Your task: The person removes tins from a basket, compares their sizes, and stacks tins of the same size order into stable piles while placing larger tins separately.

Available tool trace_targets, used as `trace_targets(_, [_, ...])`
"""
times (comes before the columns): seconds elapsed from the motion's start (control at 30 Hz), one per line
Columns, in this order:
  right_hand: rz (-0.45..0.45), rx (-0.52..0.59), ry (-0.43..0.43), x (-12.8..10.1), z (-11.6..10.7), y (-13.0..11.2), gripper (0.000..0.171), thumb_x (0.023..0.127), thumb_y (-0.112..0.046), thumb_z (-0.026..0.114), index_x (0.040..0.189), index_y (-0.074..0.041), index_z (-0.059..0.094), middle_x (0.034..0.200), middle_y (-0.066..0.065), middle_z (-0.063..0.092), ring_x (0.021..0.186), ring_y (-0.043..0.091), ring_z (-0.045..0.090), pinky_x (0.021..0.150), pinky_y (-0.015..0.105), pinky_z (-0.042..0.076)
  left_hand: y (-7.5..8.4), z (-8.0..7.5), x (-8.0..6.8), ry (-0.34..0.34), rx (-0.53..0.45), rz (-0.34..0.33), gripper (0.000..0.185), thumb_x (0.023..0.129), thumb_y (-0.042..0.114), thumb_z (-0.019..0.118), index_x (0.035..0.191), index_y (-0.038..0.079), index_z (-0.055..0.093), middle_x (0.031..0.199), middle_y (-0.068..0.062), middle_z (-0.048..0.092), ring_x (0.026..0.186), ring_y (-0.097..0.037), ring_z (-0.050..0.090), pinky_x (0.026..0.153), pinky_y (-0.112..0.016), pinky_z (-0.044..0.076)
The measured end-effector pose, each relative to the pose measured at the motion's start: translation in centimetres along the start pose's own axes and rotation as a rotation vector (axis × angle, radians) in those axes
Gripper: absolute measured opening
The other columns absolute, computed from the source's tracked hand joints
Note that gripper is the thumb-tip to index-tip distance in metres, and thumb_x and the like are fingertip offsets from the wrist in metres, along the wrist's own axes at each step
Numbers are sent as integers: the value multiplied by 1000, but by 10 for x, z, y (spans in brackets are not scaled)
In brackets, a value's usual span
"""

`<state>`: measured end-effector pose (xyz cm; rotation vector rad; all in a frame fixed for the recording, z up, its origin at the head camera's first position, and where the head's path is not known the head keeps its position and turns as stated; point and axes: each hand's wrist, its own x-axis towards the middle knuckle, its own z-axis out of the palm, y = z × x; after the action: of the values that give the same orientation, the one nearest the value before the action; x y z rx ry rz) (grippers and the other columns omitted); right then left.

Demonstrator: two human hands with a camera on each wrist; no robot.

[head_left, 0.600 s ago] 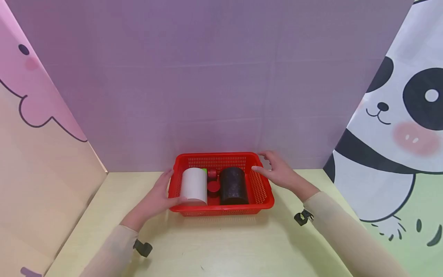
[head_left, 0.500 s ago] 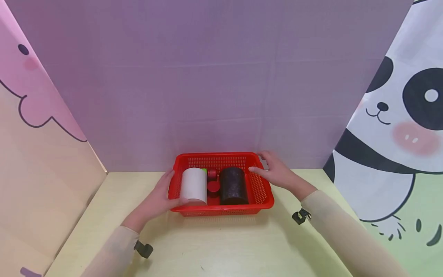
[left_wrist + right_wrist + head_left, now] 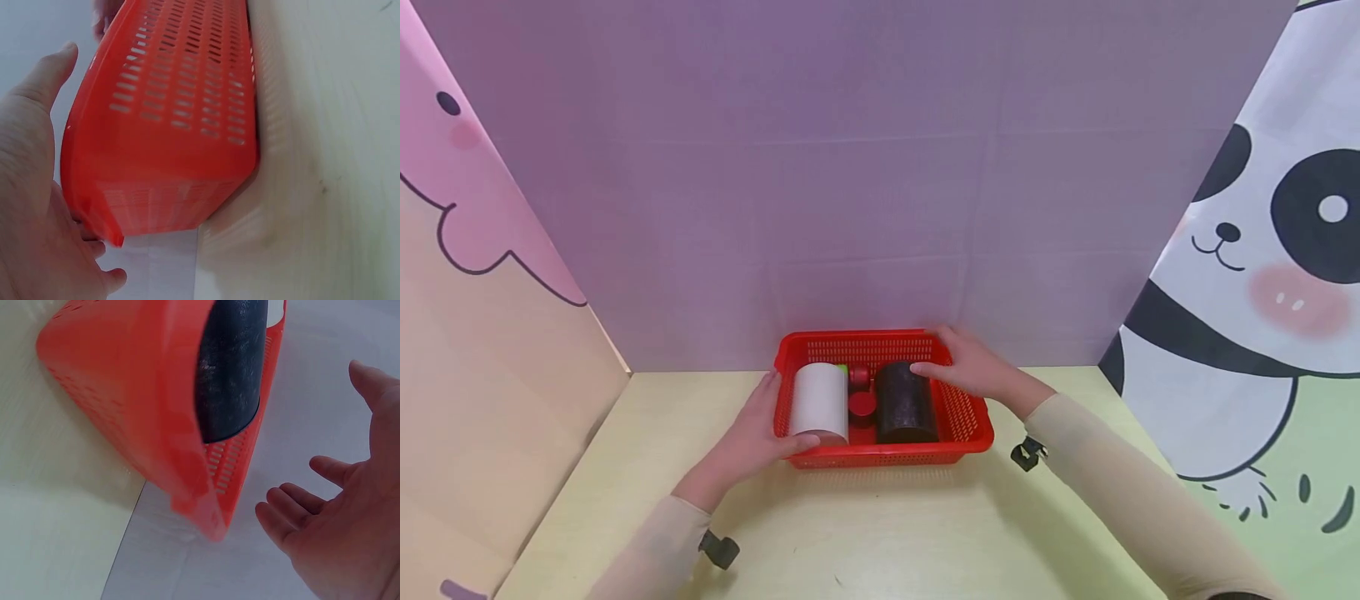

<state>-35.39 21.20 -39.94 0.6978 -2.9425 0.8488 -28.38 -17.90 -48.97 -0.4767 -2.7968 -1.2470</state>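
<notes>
A red plastic basket with slotted walls stands on the table. Lying inside are a white cylinder on the left and a black cylinder on the right. Between them are a small red round thing, another red piece and a bit of green. At the left end is my left hand, its thumb over the front left corner and its fingers along the outside; contact is unclear. My right hand hovers over the right end, fingers spread, apart from the basket in the right wrist view.
The pale table runs in front and on both sides of the basket. Close behind it rises a plain purple-grey backdrop. A panda-print sheet borders the right, and a pink and beige printed sheet the left.
My right hand has moved left, from the basket's right rim to above its inside near the black cylinder. My left hand has shifted slightly right. The basket has stayed in place.
</notes>
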Motion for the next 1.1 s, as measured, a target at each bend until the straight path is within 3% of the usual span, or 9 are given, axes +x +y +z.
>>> trace_targets(0.2, [24, -59, -85, 10, 6, -10, 92, 97, -59, 77, 167, -10, 42, 165, 18, 44, 150, 40, 45, 118, 65, 48, 3, 8, 0, 16, 61, -11, 138, 81, 58, 95, 178, 11, 9, 181, -12, 18, 163, -39, 25, 107, -59, 59])
trace_targets(0.37, [58, -35, -144, 19, 12, -16, 94, 94, -60, 81, 167, -13, 44, 164, 17, 44, 148, 38, 46, 116, 65, 50, 2, 9, 0, 28, 93, 2, 138, 80, 56, 96, 178, 10, 11, 180, -12, 20, 162, -39, 27, 104, -58, 61])
trace_targets(0.67, [118, -40, -210, 36, 25, -15, 102, 89, -60, 85, 170, -17, 40, 162, 18, 46, 144, 38, 51, 110, 63, 56, 2, 10, -1, 19, 104, -26, 139, 81, 58, 95, 178, 7, 9, 183, -14, 14, 165, -41, 22, 109, -60, 57])
trace_targets(0.93, [142, 13, -276, 43, 30, -13, 99, 90, -56, 86, 169, -14, 43, 165, 17, 48, 153, 42, 40, 116, 65, 51, 0, 10, -1, 17, 106, -37, 138, 82, 58, 94, 178, 8, 8, 183, -14, 12, 166, -41, 19, 110, -61, 56])
trace_targets(1.1, [134, 29, -324, 45, 32, -11, 94, 92, -53, 86, 167, -13, 46, 159, 15, 55, 147, 38, 47, 116, 59, 53, 1, 11, -1, 16, 90, -43, 139, 82, 58, 95, 178, 9, 7, 183, -14, 12, 166, -40, 18, 110, -61, 56])
